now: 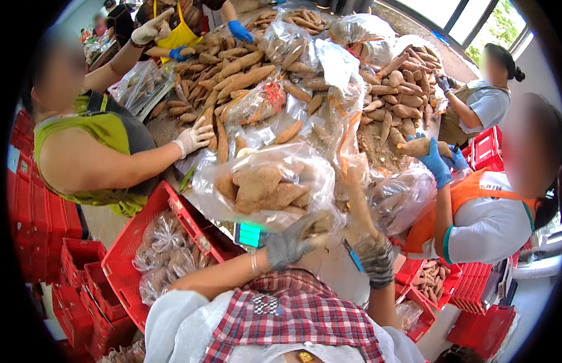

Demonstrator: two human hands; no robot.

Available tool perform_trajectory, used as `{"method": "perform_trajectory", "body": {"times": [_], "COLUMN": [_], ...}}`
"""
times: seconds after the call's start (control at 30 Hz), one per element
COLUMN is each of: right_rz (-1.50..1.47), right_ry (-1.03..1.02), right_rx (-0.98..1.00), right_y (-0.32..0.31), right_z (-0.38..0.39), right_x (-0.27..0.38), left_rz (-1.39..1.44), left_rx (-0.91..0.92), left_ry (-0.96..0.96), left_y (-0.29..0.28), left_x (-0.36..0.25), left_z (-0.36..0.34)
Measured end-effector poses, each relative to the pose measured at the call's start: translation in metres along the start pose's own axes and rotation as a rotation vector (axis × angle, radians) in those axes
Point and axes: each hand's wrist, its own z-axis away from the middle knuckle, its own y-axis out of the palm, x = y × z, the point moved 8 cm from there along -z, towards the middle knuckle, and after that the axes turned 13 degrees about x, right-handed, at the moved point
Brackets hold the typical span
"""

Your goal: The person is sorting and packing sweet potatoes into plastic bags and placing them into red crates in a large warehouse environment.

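Note:
In a dark striped glove, my right hand (376,261) is closed on the lower end of a long, thin sweet potato (360,202), blurred and pointing away from me. My left hand (293,241), gloved in grey, has its fingers stretched to the right with nothing clearly in them. It is just in front of a clear plastic bag (320,166) of thick brown sweet potatoes (259,184). A green-lit display (249,235) shows by my left wrist. Beside my right hand lies a blue slim tool (353,254), its kind unclear.
Sweet potato heaps (232,69) cover the far table. A red crate (126,266) with bagged produce stands at my left. A co-worker in green (93,151) touches the heap; another in an orange apron (468,199) holds a sweet potato (417,147). More co-workers stand further off.

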Motion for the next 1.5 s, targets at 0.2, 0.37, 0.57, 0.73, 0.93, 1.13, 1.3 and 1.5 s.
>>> {"method": "perform_trajectory", "body": {"times": [0.2, 0.37, 0.57, 0.73, 0.93, 1.13, 1.3, 1.5], "right_rz": [0.163, 1.449, 2.115, 2.088, 1.839, 1.825, 0.852, 0.667], "right_ry": [0.042, -0.445, -0.28, 0.391, 0.352, 0.289, 0.115, 0.19], "right_rx": [0.063, 0.427, 0.432, -0.18, -0.149, -0.245, -0.217, -0.118], "right_y": [0.036, 0.11, 0.059, -0.098, -0.093, -0.164, -0.161, -0.113], "right_z": [0.049, 0.059, 0.02, 0.011, 0.014, 0.032, 0.017, 0.007], "right_x": [-0.056, -0.024, -0.033, -0.033, -0.05, -0.067, -0.086, -0.08], "left_rz": [0.305, 0.251, -0.078, -0.062, -0.255, -0.41, -0.341, -0.284], "left_rx": [-0.124, 0.078, 0.053, 0.087, 0.029, 0.027, -0.012, 0.048], "left_ry": [0.022, -0.019, -0.133, -0.206, -0.305, -0.209, -0.24, -0.287], "left_y": [0.02, 0.02, 0.002, 0.0, -0.003, 0.006, 0.0, 0.003], "left_x": [0.016, 0.025, 0.044, 0.026, 0.025, 0.018, 0.028, 0.016], "left_z": [-0.014, -0.006, 0.003, 0.01, 0.035, 0.021, 0.038, 0.028]}}
